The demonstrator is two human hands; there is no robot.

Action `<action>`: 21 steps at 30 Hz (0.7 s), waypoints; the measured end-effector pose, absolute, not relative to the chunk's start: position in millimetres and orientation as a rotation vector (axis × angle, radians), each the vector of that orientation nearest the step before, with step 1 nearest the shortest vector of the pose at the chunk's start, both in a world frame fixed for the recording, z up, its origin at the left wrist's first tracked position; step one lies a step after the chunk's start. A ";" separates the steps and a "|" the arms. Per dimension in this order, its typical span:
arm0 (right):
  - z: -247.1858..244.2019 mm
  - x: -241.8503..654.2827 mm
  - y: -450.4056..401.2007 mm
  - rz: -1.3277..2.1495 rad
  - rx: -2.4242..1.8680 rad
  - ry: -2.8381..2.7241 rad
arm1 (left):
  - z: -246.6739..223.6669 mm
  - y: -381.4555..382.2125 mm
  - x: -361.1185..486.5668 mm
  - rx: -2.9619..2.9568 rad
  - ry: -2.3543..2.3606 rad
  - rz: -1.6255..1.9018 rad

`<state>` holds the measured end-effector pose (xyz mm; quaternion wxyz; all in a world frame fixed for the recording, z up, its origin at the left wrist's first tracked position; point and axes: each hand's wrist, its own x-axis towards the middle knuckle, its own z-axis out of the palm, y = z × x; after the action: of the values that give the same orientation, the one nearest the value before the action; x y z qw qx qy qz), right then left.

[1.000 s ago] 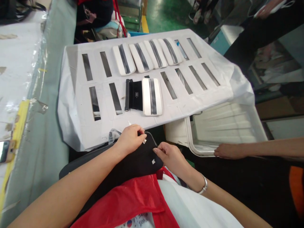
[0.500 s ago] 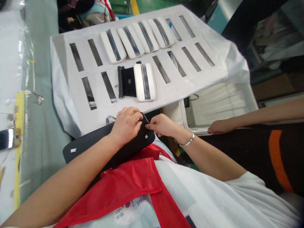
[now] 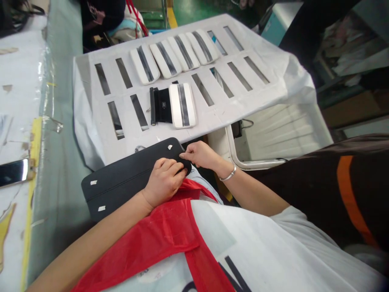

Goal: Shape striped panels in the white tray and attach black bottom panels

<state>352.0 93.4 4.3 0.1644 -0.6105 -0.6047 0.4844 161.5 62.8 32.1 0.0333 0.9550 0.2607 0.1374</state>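
A flat black panel with rounded corners, a seam along its middle and small white tape pieces lies slanted across my lap, against the near edge of the slotted board. My left hand rests on its right part, fingers curled over the panel near its right end. My right hand pinches the panel's right edge between thumb and forefinger. Beyond them, a white padded piece with a grey stripe lies beside an open black piece.
The white slotted board holds several more striped white pads in a back row. A white bin stands at the right, beside dark cloth with an orange stripe. A phone lies at the far left.
My left hand has moved down off the panel's upper edge, uncovering a tape piece and more of its surface. The other person's hand and arm at the right have gone from view.
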 end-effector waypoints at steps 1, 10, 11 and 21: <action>4.5 350.7 92.3 1.360 -1.750 -1.731 | 31.9 61.7 161.6 2.958 0.799 0.418; 18.5 344.1 95.1 1.265 -1.839 -1.860 | 38.3 52.8 146.3 2.871 0.921 0.399; 21.0 343.2 93.4 1.261 -1.841 -1.875 | 41.4 50.7 132.9 2.787 1.042 0.456; 2.3 339.1 103.2 1.408 -2.046 -1.727 | 36.2 10.9 -52.8 0.907 1.934 0.825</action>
<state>339.1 103.2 2.3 0.0582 -0.6752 -0.5699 0.4648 -52.8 10.9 36.2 0.4133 0.3607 0.7691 0.3279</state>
